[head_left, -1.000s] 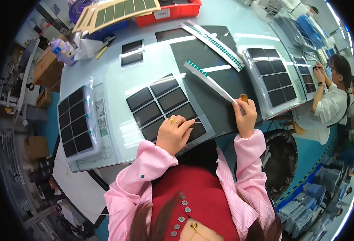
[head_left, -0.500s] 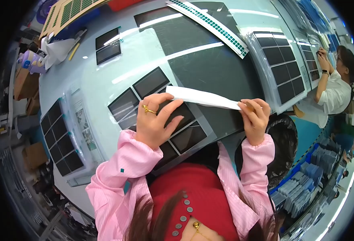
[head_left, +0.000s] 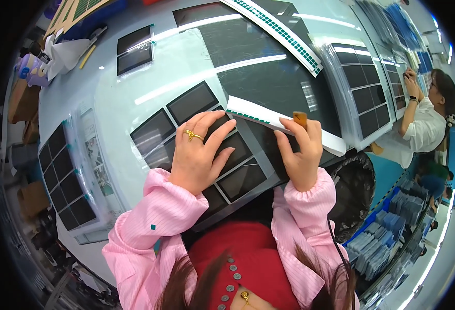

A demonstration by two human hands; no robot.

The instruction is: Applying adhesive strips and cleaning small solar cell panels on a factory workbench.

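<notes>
Works at a broad pale bench (head_left: 83,88), with a dark mat (head_left: 289,85) laid at far right, perhaps to shield the surface. Has a sheet of dark panels (head_left: 237,150) set nearest, slightly angled, likely for easy reach. Flanks it with 1 wrapped panel stack (head_left: 65,175) on the left and 1 second panel stack (head_left: 366,98) on the right, probably placed aside to give both arms room. Lays a long label sheet (head_left: 276,33) slantwise on the far part of the mat. Has 1 white strip (head_left: 248,107) over the near part, between the left hand (head_left: 196,155) and the right hand (head_left: 305,157), green edge turned near, seemingly to face the fingertips. Spreads the left grip, thumb well apart, fingertips just beside the strip's left end, perhaps to steady it; cannot tell whether touching. Holds the right thumb and forefinger at the strip's near edge; cannot tell whether pinching it. Appears to tuck a brown tab (head_left: 300,120) behind the right forefinger, perhaps to spare the thumb. Carries 1 tiny green square (head_left: 153,227) on the left sleeve.
</notes>
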